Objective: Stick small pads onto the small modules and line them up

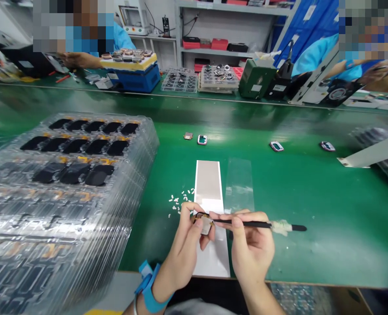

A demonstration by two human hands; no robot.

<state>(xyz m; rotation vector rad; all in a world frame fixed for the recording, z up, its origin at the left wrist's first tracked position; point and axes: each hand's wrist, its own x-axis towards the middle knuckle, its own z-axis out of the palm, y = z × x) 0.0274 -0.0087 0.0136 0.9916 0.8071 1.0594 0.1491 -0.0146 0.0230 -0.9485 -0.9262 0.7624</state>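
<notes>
Small gold-edged component (205,224) pinched in our left hand (184,249), held above white sheet (211,258); our right hand (251,249) grips black-handled pick (253,224), tip at component's edge. Stacked clear plastic trays (65,175) on our left, rows of black parts (97,146) in pockets, on green tabletop (295,218); white flecks (180,201) just beside sheet.

Small rectangular module (205,225), dark and gold along the edges with a grey metallic face, pinched between thumb and fingers of the left hand (187,245), tilted slightly. Slim black pick (246,224) held in the right hand (251,249), lying nearly level and pointing toward the left hand, white tape (281,226) wrapped near the far end. Fine tip right at the module's edge, contact too small to tell.
</notes>
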